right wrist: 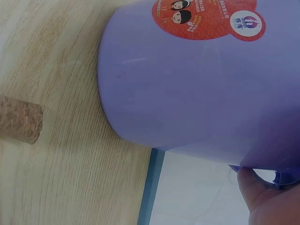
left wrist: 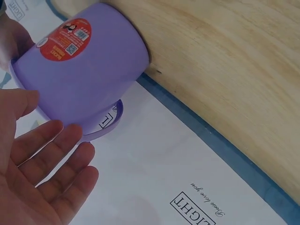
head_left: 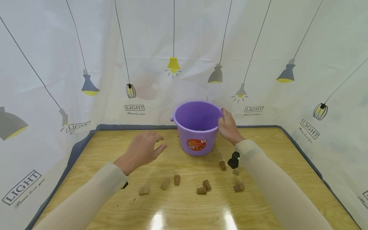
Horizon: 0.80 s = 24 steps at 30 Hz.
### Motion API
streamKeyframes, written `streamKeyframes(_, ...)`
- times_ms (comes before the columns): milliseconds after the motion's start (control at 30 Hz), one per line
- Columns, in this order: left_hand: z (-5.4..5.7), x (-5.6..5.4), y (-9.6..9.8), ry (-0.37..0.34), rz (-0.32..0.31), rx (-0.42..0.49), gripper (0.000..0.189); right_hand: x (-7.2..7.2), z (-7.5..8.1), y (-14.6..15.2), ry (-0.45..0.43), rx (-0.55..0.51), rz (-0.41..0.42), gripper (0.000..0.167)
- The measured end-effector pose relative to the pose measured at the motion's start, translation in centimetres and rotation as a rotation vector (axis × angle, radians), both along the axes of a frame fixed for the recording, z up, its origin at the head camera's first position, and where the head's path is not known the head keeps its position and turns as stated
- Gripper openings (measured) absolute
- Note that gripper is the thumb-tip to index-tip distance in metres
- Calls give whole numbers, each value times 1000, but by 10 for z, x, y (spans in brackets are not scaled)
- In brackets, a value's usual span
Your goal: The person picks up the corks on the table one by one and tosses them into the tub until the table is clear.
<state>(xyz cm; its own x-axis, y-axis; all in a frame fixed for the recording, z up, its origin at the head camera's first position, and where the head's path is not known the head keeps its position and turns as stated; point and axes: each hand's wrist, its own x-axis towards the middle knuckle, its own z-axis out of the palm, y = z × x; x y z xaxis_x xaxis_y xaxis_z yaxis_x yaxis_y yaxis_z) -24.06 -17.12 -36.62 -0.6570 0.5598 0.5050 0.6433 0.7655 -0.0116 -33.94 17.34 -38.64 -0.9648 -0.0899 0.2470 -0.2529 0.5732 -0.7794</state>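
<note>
A purple bucket (head_left: 198, 140) with a red label stands near the back edge of the wooden table. My right hand (head_left: 230, 127) grips its rim on the right side; in the right wrist view the thumb (right wrist: 251, 187) lies by the rim. To the left of the bucket, my left hand (head_left: 142, 148) is held above the table with fingers loosely spread, holding nothing. The left wrist view shows the bucket's handle (left wrist: 110, 126) hanging on the far side. Several corks lie in front of the bucket, among them one cork (head_left: 177, 180) near the middle. Most of the bucket's inside is hidden.
More corks lie spread out, such as a pale cork (head_left: 144, 190) at left and a brown cork (head_left: 238, 187) under the right forearm. A white sheet (head_left: 155, 95) printed with lamps surrounds the table (head_left: 178, 210) at the back and sides.
</note>
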Motion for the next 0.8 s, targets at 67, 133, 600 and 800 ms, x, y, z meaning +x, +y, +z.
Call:
streamKeyframes(67, -3, 2, -2, -1, 8, -6, 28, 0, 0, -1, 1, -1, 0, 62)
streamKeyframes(133, -4, 4, -4, -7, 15, -11, 28, 1, 0, -1, 5, 1, 0, 62)
streamKeyframes(600, -9, 17, -21, -169, 66, -101, 27, -1, 0, 0, 18, 24, -1, 62)
streamKeyframes(800, -10, 23, -28, -244, 68, -158, 28, -2, 0, 0, 12, 29, -3, 63)
